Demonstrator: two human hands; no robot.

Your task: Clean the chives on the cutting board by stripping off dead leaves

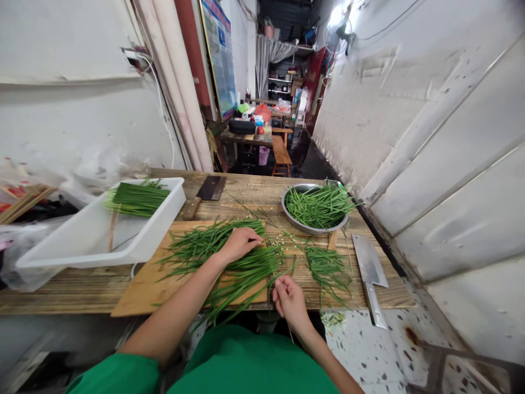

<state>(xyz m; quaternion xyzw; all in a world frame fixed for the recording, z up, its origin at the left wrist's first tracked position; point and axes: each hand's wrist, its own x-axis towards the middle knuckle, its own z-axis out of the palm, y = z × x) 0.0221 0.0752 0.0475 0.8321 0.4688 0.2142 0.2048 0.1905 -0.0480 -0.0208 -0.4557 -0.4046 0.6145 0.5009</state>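
Resting the left hand [241,243] on the green stalks [250,269] spread across the wooden cutting board [151,284], with fingers curled and tips drawn together; cannot tell of any stalk caught between them. Holding the right hand [289,300] low, just beyond the board's right edge and near the stalks' ends, with thumb and fingers bunched; cannot tell of any strand inside. Seeing to the right a smaller pile [326,265] on the wooden table [262,191], in front of a metal bowl [294,220] heaped with more stalks. Noting a cleaver [368,260] beside that pile, with handle jutting past the table's edge, a darker cleaver [211,187] behind the board, and a white tray [141,247] at left, bearing a neat bunch [139,198].
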